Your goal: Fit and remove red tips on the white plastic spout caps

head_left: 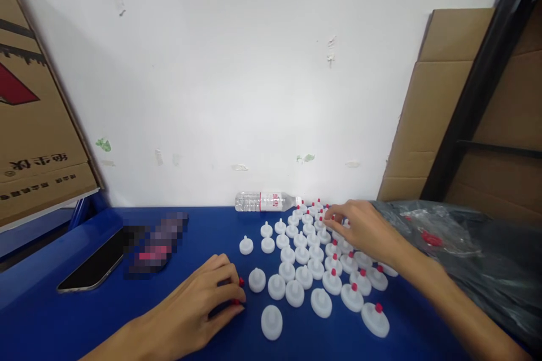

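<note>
Many white round nozzle lids stand nozzle-up on the blue table, such as a bare white lid at the front. Others, mostly on the right and at the back, carry small red tips, like the lid at front right. My left hand rests on the table left of the lids, fingers curled round small red caps that show partly between them. My right hand reaches over the back right of the group. Its thumb and fingers are pinched together at a red-tipped lid; what lies between them is hidden.
A clear plastic bottle lies against the white wall. At left are a phone and a blurred-out item. Grey plastic sheeting with a clear bag of red pieces covers the right. Cardboard stands on both sides.
</note>
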Tool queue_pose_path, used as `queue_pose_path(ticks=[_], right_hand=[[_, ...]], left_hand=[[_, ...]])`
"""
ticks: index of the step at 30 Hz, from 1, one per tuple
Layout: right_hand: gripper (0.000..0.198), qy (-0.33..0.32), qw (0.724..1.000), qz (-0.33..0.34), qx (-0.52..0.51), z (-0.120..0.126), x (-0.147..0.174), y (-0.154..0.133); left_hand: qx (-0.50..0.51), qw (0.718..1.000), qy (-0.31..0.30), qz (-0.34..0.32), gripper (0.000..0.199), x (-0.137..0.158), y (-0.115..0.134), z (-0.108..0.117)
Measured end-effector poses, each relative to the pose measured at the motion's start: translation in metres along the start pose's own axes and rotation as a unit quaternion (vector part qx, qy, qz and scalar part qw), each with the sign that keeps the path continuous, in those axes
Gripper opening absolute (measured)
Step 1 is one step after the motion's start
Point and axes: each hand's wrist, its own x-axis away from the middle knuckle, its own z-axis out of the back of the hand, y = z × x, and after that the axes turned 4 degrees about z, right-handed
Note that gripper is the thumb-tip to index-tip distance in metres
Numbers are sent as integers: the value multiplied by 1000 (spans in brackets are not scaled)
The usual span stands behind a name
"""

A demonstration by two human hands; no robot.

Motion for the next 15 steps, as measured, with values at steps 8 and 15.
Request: queue_pose_path(ticks=[8,15], right_hand=[[25,-78,996,4,-40,0,5,5],[13,-94,995,6,-31,-2,7,3]], left_hand=[[-4,999,50,1,17,-4,-10,-2],[-7,999,41,22,16,-3,-10,-3]])
